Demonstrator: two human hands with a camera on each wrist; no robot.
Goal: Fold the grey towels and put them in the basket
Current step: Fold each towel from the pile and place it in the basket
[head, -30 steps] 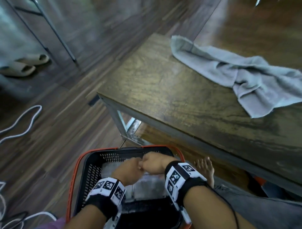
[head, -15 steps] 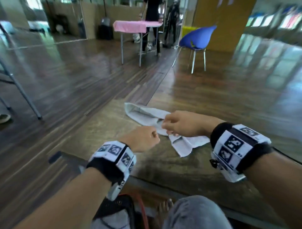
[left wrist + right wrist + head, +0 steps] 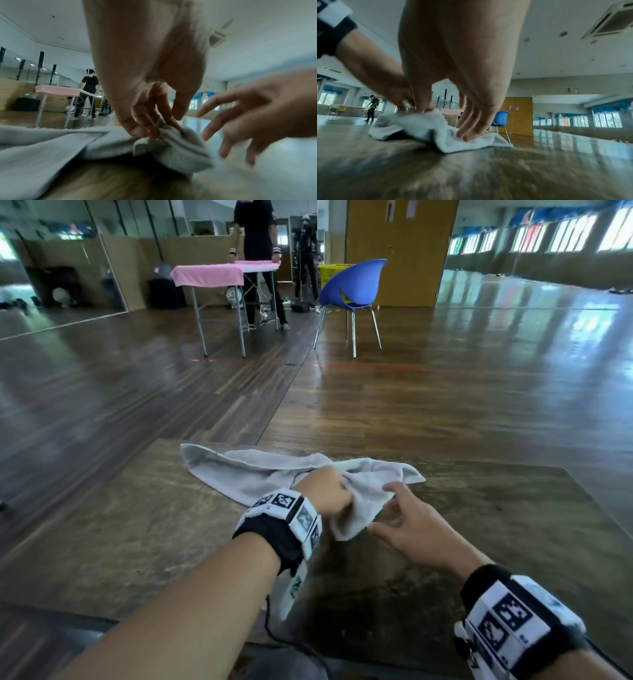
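Nearest the wearer, both forearms reach over the wooden table. The left hand has its fingers curled and pinching a bunched fold of the grey towel, lifting that part clear of the surface. The right hand is spread, fingers apart; its fingertips rest on the cloth just beside the left hand, gripping nothing. The towel lies crumpled, trailing away to the far left corner of the table. The basket is not in view.

Judgement: the step in hand is taking up this towel for folding; no fold is made yet. The next move calls for finding two corners and spreading the cloth flat.

Beyond stand a blue chair and a pink-covered table.
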